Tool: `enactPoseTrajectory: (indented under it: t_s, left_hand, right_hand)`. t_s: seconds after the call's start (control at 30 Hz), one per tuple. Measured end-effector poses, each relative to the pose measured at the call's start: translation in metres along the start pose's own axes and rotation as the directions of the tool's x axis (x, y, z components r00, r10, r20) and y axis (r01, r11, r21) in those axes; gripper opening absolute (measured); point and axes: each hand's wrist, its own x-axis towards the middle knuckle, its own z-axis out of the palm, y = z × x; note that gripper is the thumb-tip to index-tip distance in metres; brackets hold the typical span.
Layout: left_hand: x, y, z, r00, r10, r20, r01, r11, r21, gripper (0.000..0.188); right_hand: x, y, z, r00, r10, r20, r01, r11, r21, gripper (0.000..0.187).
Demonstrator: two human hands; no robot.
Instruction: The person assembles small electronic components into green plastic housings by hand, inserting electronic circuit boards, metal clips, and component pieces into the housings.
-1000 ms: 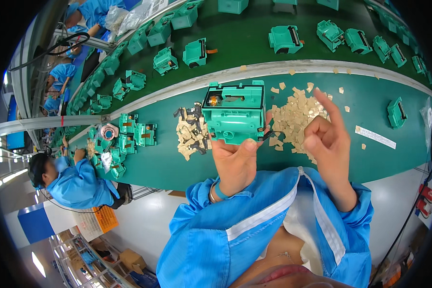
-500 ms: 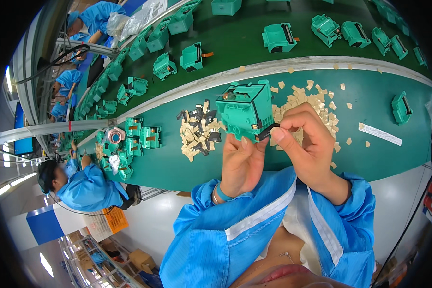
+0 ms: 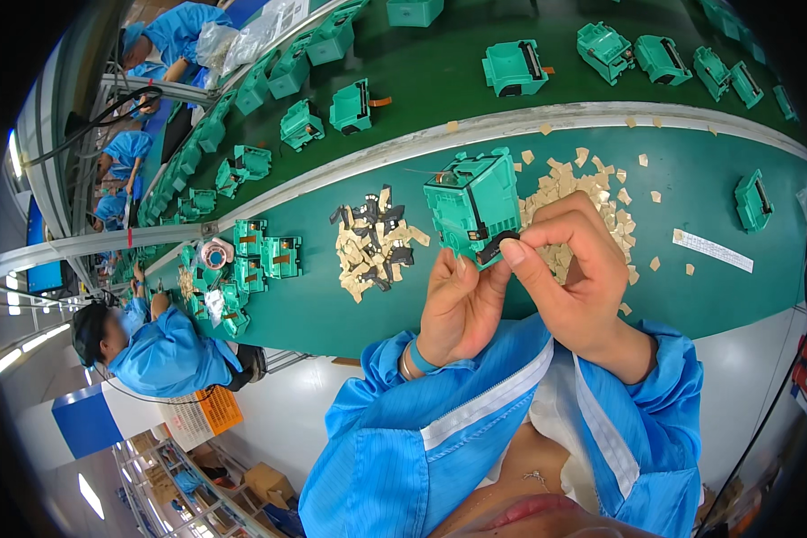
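**Left hand (image 3: 462, 300) cradles a green housing (image 3: 477, 204); right hand (image 3: 581, 269) pinches a black strip (image 3: 490, 249)**

Our left thumb and fingers close on the housing's base from 6 o'clock; at its 4 o'clock corner, our right thumb and forefinger close on the strip. The housing is held up over the bench (image 3: 672, 300). We judge it light, stiff and smooth enough to slip, best held by its lower walls. The strip looks thin and bendable, so we would pinch it gently. Beyond, from the housing, tan pieces (image 3: 607, 218) lie at 3 o'clock, a black-and-tan pile (image 3: 368, 247) at 9; farther, other housings (image 3: 516, 69) stand toward 12 on the belt (image 3: 439, 76).
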Motion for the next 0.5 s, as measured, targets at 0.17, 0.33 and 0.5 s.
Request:
enactPoseTrajectory:
  t_s: [0.17,0.33,0.5]
  left_hand:
    - [0.0004,-0.0021,-0.0037,1.0,-0.015,-0.006,0.015,1.0,-0.002,0.036]
    - [0.0009,-0.004,-0.0032,1.0,-0.001,-0.005,0.001,1.0,0.0,0.035]
    - [0.0012,-0.0051,-0.0032,1.0,-0.008,-0.008,0.008,1.0,0.007,0.034]
  right_hand:
    - [0.0004,0.0006,-0.0014,1.0,0.001,-0.001,-0.001,1.0,-0.01,0.012]
    - [0.0012,0.0004,-0.0027,1.0,0.002,0.0,-0.002,1.0,-0.012,0.012]
    - [0.0015,0.0001,-0.0044,1.0,0.017,0.002,-0.017,1.0,-0.024,0.012]
